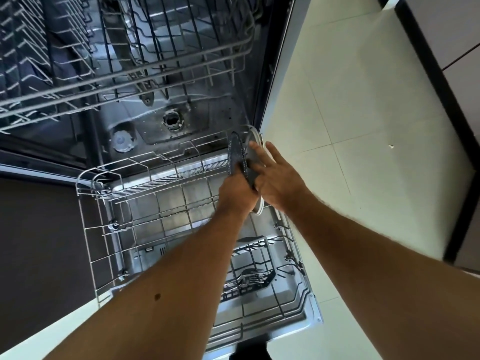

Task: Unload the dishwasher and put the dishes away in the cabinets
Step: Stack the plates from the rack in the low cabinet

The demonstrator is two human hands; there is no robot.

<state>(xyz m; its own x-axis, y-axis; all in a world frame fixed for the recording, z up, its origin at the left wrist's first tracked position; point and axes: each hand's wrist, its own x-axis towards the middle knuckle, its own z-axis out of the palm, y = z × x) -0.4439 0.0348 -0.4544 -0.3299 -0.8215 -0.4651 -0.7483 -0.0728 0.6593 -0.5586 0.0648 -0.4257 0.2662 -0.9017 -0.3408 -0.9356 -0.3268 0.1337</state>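
The dishwasher stands open with its lower rack (89, 229) pulled out over the door. At the rack's far right corner stand two plates on edge: a dark speckled plate (235, 154) and a grey plate with a white rim (253, 137) beside it. My left hand (235, 194) is closed around the lower edge of the dark speckled plate. My right hand (276, 178) lies with fingers spread against the grey plate, thumb at its lower edge. Whether it grips that plate is unclear.
The upper rack (130, 71) juts out above, at the top of view. A cutlery basket (249, 280) with forks sits near the front right of the lower rack. Pale floor tiles (363, 113) lie to the right, dark cabinet fronts (457, 61) beyond them.
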